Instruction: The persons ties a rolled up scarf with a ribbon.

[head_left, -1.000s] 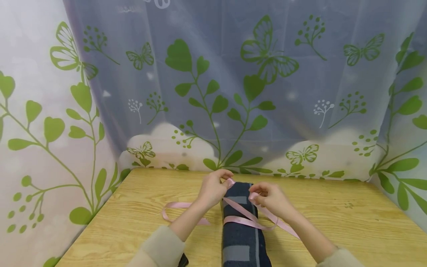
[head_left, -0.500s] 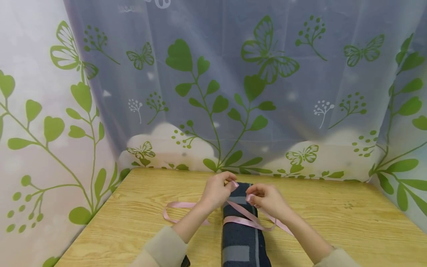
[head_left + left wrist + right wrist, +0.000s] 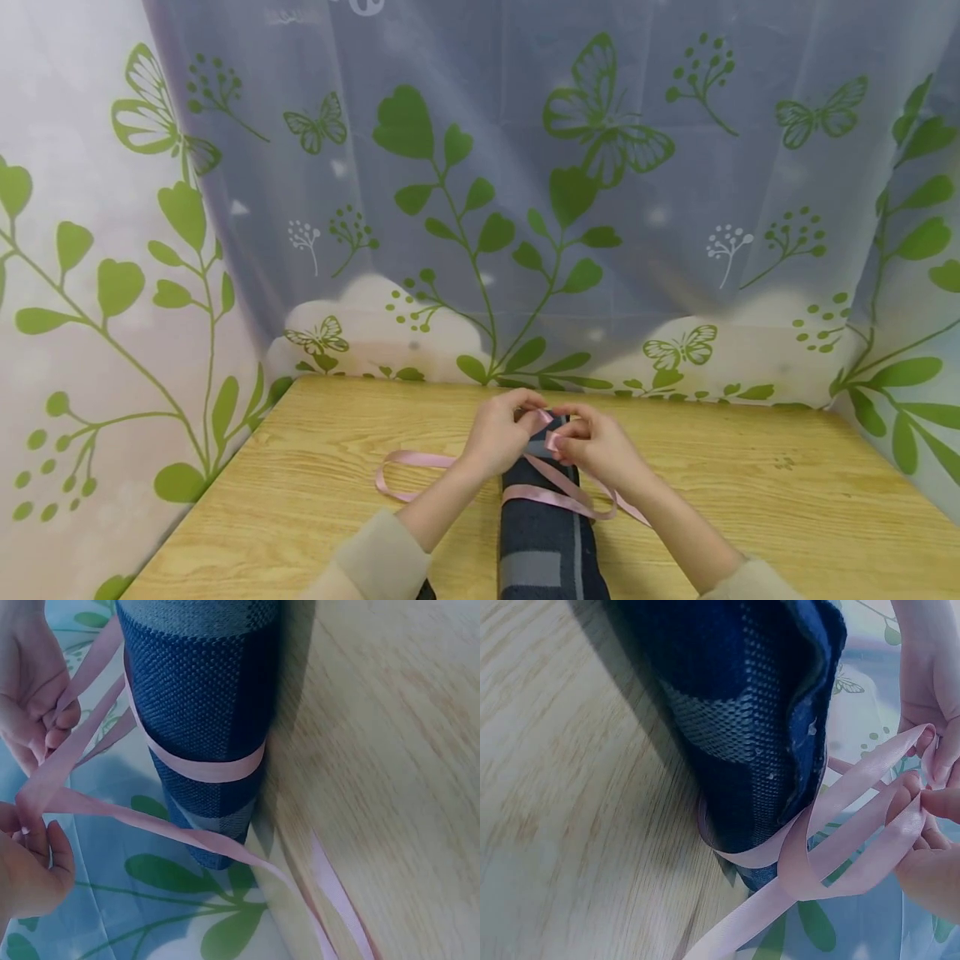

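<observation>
A dark blue cloth roll with grey patches [image 3: 542, 542] lies lengthwise on the table. Round it runs a pink satin ribbon [image 3: 546, 498], looped near the roll's far end. My left hand [image 3: 504, 427] pinches one fold of the ribbon between thumb and fingers. Opposite it, my right hand [image 3: 600, 446] pinches another fold, and the two sets of fingertips nearly meet above the roll. In the right wrist view, loops of ribbon [image 3: 855, 889] stretch from the roll to both hands. One ribbon tail [image 3: 341, 900] trails onto the wood to the roll's left.
The wooden table [image 3: 750, 483] reaches back to a curtain [image 3: 480, 250] printed with green leaves and butterflies. A small part of a black object [image 3: 426, 590] shows beside the left sleeve [image 3: 382, 554] at the bottom edge.
Both hands have come closer together over the roll, the left moving right and the right slightly left, each keeping its pinch on the ribbon. The roll stays in place.
</observation>
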### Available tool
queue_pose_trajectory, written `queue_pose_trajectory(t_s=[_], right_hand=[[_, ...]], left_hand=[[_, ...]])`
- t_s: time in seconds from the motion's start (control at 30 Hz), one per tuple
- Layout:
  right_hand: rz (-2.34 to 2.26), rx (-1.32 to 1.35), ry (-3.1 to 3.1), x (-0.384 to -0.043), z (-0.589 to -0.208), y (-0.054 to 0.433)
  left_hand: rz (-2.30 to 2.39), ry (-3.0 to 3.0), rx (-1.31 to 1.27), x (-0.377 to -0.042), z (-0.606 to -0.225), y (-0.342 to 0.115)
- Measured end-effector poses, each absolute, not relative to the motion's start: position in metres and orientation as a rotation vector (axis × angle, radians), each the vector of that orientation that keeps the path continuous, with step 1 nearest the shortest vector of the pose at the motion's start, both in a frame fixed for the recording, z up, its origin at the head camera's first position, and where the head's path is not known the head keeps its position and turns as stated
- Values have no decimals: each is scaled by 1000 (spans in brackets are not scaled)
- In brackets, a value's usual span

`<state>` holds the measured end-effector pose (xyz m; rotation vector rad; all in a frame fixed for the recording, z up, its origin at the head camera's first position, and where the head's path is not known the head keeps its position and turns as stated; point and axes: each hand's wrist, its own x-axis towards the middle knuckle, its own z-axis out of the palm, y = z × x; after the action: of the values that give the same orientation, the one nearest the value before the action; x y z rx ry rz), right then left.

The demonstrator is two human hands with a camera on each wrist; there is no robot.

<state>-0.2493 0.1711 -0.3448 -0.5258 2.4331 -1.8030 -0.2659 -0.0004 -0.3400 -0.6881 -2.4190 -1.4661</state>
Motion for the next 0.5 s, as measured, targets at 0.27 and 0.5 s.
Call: queue_pose_trajectory(t_s=[0.27, 0.5], right_hand=[[-1935, -531, 2192, -248, -345, 173], [-1953, -503, 2181, -247, -347, 170]], left_hand=[[-1640, -2332, -754, -267, -348, 2], [-1840, -2246, -780, -267, -350, 6]])
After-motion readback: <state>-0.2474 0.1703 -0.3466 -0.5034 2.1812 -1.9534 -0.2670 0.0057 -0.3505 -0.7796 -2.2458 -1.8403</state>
